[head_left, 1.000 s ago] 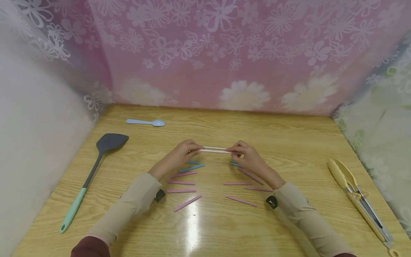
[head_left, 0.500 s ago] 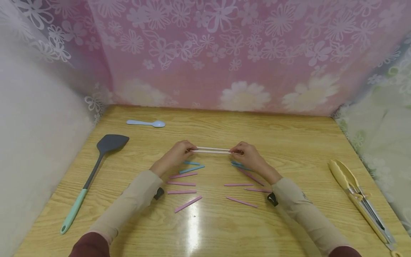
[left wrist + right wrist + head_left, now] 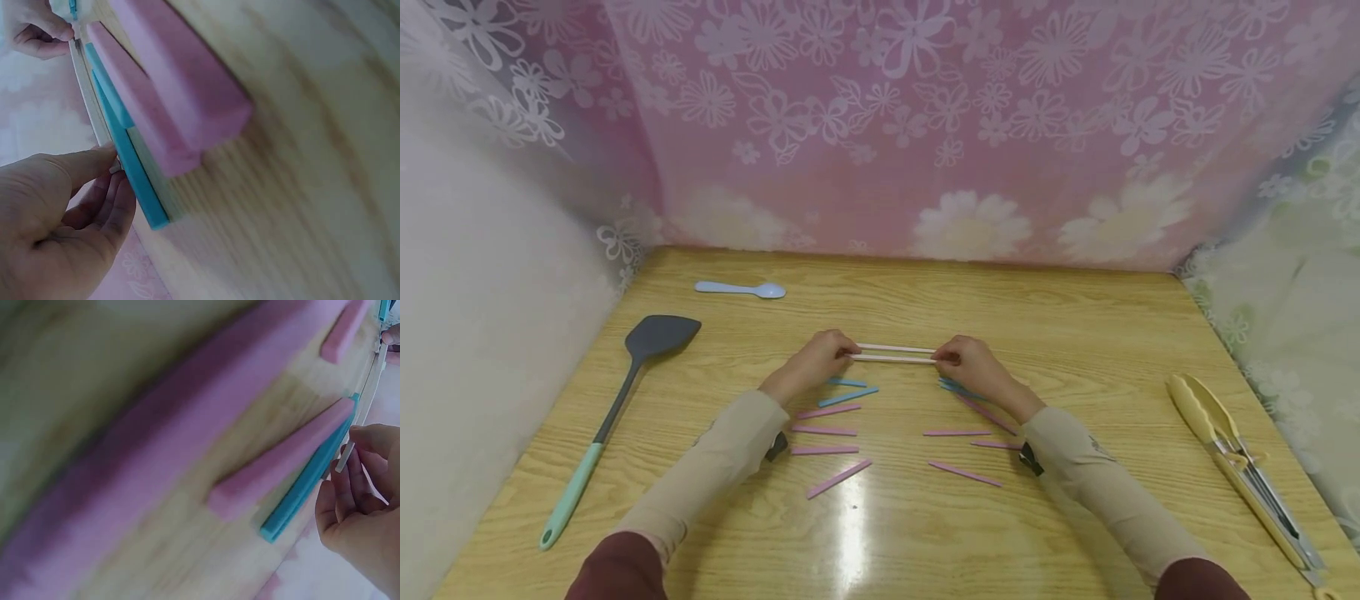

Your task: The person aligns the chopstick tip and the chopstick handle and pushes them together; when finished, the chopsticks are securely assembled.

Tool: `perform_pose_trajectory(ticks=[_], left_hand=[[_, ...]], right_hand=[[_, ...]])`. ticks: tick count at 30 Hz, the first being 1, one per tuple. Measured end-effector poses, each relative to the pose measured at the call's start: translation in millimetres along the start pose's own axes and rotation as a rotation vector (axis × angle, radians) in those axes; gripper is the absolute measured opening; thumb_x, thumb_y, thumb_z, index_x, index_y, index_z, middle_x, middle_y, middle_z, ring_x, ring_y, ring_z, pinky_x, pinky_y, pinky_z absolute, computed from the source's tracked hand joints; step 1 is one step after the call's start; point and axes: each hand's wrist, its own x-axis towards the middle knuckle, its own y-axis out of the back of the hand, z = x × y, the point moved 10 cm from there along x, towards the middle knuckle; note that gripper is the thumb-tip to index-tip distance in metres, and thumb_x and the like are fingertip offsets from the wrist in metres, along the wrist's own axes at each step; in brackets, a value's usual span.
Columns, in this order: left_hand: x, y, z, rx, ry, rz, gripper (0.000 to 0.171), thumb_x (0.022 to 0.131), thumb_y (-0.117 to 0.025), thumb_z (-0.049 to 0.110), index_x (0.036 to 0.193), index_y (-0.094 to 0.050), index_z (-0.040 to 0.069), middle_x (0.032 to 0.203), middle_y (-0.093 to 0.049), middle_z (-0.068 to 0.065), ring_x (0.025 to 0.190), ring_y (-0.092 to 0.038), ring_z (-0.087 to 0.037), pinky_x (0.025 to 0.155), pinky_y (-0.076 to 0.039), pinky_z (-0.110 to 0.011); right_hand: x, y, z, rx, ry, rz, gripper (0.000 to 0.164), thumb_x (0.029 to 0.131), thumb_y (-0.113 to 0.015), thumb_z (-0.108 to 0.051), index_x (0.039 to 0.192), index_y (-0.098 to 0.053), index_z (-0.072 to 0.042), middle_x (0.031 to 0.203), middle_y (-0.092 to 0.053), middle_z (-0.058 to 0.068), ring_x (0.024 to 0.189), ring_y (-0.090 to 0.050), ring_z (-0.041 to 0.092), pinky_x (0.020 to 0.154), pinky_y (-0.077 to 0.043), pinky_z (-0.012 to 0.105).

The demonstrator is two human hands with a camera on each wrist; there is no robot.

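Two thin white sticks (image 3: pixel 892 359) run side by side between my hands, with a narrow gap between them. My left hand (image 3: pixel 822 360) pinches their left ends between thumb and fingers. At the other end, my right hand (image 3: pixel 979 367) pinches them too; in the right wrist view a white tip pokes out past the fingers. Just nearer than the left hand lie two blue sticks (image 3: pixel 848 396), and more blue sticks (image 3: pixel 958 389) lie under the right hand. Several pink sticks (image 3: pixel 824 450) form a left group, and other pink sticks (image 3: pixel 964 473) form a right group.
A spatula (image 3: pixel 660 334) with a dark head and mint handle lies at the left. Behind it is a light blue spoon (image 3: pixel 741 288). Yellow-tipped tongs (image 3: pixel 1232 458) lie along the right side. A pink floral curtain (image 3: pixel 850 167) borders the table's far edge.
My left hand has slid left along the white sticks, so more of their length shows between the hands. Both hands are slightly lower in view. The loose sticks have stayed put.
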Motion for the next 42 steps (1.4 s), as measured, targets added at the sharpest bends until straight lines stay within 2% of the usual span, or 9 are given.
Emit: perform_pose_trajectory(ticks=[13, 23, 30, 34, 38, 42], left_hand=[[5.4, -3.9, -5.6, 0.01, 0.025, -0.004, 0.021, 0.093, -0.057, 0.001, 0.112, -0.066, -0.005, 0.106, -0.062, -0.016, 0.096, -0.058, -0.024, 0.085, -0.051, -0.033], [9.0, -4.1, -8.3, 0.032, 0.036, 0.007, 0.02, 0.093, -0.058, 0.001, 0.111, -0.067, -0.004, 0.106, -0.063, -0.016, 0.094, -0.059, -0.024, 0.084, -0.052, -0.032], [6.4, -3.2, -6.1, 0.025, 0.032, 0.004, 0.02, 0.093, -0.057, 0.0, 0.11, -0.067, -0.005, 0.104, -0.063, -0.017, 0.092, -0.058, -0.024, 0.083, -0.052, -0.034], [3.9, -3.5, -5.8, 0.006, 0.026, 0.004, 0.02, 0.094, -0.057, 0.001, 0.111, -0.066, -0.004, 0.105, -0.062, -0.016, 0.094, -0.058, -0.025, 0.084, -0.052, -0.034], [0.4, -0.3, -6.3, -0.005, 0.014, 0.023, 0.021, 0.093, -0.057, 0.002, 0.112, -0.065, -0.003, 0.106, -0.062, -0.015, 0.097, -0.058, -0.026, 0.087, -0.051, -0.036], [-5.4, 7.1, -6.7, -0.014, 0.003, 0.062, 0.022, 0.094, -0.058, 0.004, 0.114, -0.064, -0.003, 0.107, -0.062, -0.014, 0.099, -0.058, -0.027, 0.088, -0.05, -0.037]], right_hand=[[3.1, -1.7, 1.4, -0.045, 0.002, 0.005, 0.012, 0.089, -0.064, -0.003, 0.097, -0.07, 0.004, 0.089, -0.064, 0.012, 0.077, -0.058, 0.019, 0.07, -0.053, 0.032], [2.6, -1.0, -0.5, -0.063, 0.002, 0.005, 0.013, 0.089, -0.064, -0.003, 0.097, -0.07, 0.004, 0.088, -0.065, 0.012, 0.077, -0.058, 0.019, 0.071, -0.053, 0.033], [3.5, -2.9, 2.4, -0.06, -0.006, -0.006, 0.013, 0.089, -0.064, -0.003, 0.098, -0.07, 0.003, 0.088, -0.064, 0.01, 0.076, -0.056, 0.018, 0.07, -0.051, 0.031], [2.2, -2.2, 3.8, -0.041, -0.023, -0.014, 0.015, 0.091, -0.063, -0.006, 0.1, -0.07, 0.002, 0.091, -0.064, 0.01, 0.081, -0.058, 0.019, 0.074, -0.052, 0.034], [-3.3, 5.5, 3.9, 0.0, -0.044, 0.007, 0.017, 0.091, -0.063, -0.009, 0.103, -0.069, 0.002, 0.095, -0.065, 0.011, 0.087, -0.06, 0.023, 0.078, -0.053, 0.038], [-10.3, 16.9, 3.4, -0.008, -0.048, 0.044, 0.017, 0.091, -0.064, -0.008, 0.102, -0.07, 0.003, 0.095, -0.065, 0.012, 0.086, -0.06, 0.024, 0.076, -0.052, 0.04]])
